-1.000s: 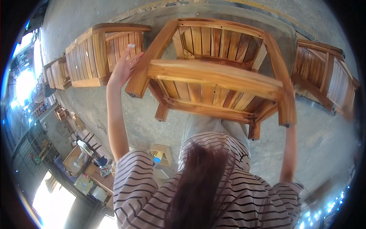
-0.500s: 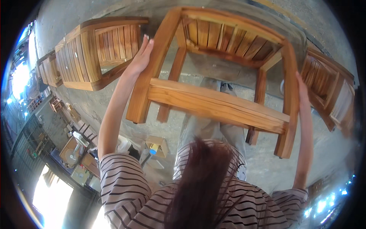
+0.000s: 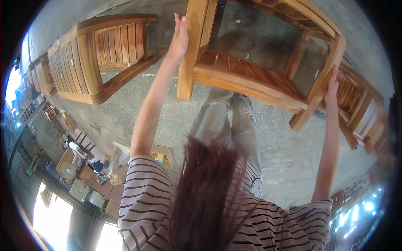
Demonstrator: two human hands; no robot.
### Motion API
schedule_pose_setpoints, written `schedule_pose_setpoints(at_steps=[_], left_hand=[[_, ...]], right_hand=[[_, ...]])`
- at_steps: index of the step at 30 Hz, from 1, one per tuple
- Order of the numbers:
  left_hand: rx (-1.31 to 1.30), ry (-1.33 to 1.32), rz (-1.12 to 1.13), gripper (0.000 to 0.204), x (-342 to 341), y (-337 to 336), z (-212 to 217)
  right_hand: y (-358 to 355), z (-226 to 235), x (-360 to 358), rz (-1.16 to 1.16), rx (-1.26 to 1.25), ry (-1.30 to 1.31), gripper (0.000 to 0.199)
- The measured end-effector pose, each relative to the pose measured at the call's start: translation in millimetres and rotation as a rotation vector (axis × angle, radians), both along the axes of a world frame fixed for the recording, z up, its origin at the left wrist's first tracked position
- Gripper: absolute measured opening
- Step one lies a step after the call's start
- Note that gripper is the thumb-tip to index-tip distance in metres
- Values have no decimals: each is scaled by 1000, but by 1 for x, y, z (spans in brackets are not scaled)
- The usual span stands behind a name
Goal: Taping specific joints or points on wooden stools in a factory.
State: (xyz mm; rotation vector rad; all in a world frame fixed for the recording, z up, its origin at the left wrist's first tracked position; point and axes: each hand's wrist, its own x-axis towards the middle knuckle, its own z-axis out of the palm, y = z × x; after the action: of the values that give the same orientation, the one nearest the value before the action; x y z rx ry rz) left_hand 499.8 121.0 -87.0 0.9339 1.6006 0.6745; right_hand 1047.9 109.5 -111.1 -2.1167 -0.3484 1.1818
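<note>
A wooden armchair (image 3: 247,86) with a slatted seat is held up in front of me, tilted. Its upper part runs out of the picture at the top. My left hand (image 3: 180,42) presses against the outer side of the chair's left leg, fingers straight and close together. On the opposite side, my right hand (image 3: 332,87) bears on the outside of the right frame. The chair is clamped between the two hands. The inner faces of both hands are hidden against the wood.
Another slatted wooden chair (image 3: 79,62) stands on the concrete floor at left, with more wooden furniture (image 3: 41,76) beyond it. A further chair (image 3: 356,100) is close by at right. An open box (image 3: 163,155), a fan (image 3: 68,170) and a cluttered bench are at lower left.
The armchair has moved up the picture, away from my body, and has tilted so that its seat slats show behind the front rail. Both hands have gone with it.
</note>
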Motion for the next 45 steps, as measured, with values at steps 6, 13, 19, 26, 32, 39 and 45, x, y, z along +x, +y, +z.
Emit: schedule_pose_setpoints(at_steps=[6, 13, 19, 26, 32, 39, 45], left_hand=[[20, -18, 151, 78, -13, -13, -6], [-13, 159, 127, 40, 61, -134, 68], [280, 655, -273, 41, 73, -177, 39], [330, 837, -321, 40, 86, -174, 24], [293, 939, -284, 45, 162, -177, 12], [364, 599, -218, 45, 189, -195, 21], [350, 816, -147, 30, 136, -183, 23]], right_hand=[[8, -6, -25, 43, 10, -26, 82], [-34, -37, 34, 284, 80, -612, 75], [-72, -10, -44, 258, 37, -761, 65], [-107, -7, -62, 226, 81, -796, 62], [-106, -5, -66, 231, 50, -814, 63], [-107, -9, -65, 233, 63, -812, 65], [-107, -12, -58, 234, 81, -821, 65]])
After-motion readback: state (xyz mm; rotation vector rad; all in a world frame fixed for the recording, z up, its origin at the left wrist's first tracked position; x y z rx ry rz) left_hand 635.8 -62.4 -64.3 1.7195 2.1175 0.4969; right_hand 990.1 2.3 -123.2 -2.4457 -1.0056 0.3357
